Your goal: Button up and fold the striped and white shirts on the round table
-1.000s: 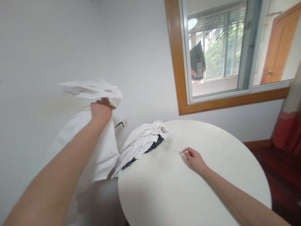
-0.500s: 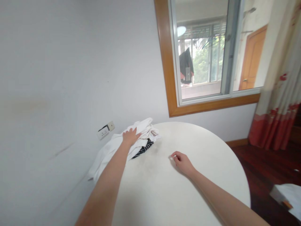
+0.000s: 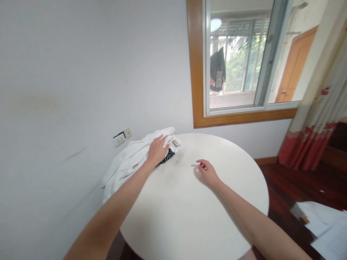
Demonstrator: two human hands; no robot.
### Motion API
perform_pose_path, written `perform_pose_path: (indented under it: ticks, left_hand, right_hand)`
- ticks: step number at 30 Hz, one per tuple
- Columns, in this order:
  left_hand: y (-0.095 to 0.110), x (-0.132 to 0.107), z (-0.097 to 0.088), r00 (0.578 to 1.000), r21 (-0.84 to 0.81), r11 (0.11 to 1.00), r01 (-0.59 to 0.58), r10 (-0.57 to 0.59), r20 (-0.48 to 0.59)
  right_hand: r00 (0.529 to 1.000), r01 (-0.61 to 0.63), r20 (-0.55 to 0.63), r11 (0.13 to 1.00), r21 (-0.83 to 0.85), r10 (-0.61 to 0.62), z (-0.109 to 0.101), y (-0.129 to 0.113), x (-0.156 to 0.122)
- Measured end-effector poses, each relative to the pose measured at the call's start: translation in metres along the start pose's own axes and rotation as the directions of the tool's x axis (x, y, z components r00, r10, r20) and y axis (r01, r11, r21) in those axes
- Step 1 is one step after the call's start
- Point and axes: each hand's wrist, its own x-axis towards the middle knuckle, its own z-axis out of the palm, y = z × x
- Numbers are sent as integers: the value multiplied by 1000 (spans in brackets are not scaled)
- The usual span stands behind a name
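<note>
1 pale wall (image 3: 81,65) stood behind 1 round white desk (image 3: 184,206). The wall carried 2 small plates side by side, 1 socket plate (image 3: 118,140) and 1 smaller plate (image 3: 127,133), and 1 wood-framed window (image 3: 198,72) with 1 dark garment (image 3: 217,65) hanging beyond the glass. On the right were 1 curtain (image 3: 300,142), cream above and red below, and 1 dark red floor (image 3: 284,180).

1 heap of white cloth (image 3: 132,155) lay along the desk's far left edge, close to the wall, its near end drooping past the rim; how many pieces it held could not be told. 1 black cloth (image 3: 169,155) with white lines showed from under it.

Of 2 hands, the left hand (image 3: 157,150) lay palm down on the white cloth, arm stretched forward, its grip wide, fingers spread. The right hand (image 3: 209,173) was over the middle of the desk, forearm slanting in from the lower right, its grip loosely curled, with a narrow gap between thumb and index finger.
</note>
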Motion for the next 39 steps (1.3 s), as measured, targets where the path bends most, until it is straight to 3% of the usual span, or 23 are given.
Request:
perform_pose_path:
  ticks: [2, 5, 7, 9, 15, 39]
  left_hand:
    - [37, -36, 16, 987, -61, 998, 10, 0, 162]
    - [76, -85, 47, 911, -123, 988, 92, -34, 411]
    - [88, -106, 64, 891, -126, 986, 113, -44, 452]
    - [92, -117, 73, 899, -120, 988, 97, -35, 436]
    - [90, -119, 73, 926, -115, 991, 69, -21, 377]
    - [91, -119, 74, 925, -123, 990, 74, -22, 379]
  right_hand:
    - [999, 50, 10, 963, -263, -49, -15, -4, 0]
    - [993, 81, 118, 796, -600, -12, -32, -6, -6]
    - [970, 103, 229, 713, -693, 83, -37, -4, -14]
    - [935, 136, 318, 674, -726, 154, -37, -1, -23]
    - [934, 168, 327, 631, -757, 143, -35, -2, -34]
    - [943, 162, 309, 638, -753, 125, -36, 0, -34]
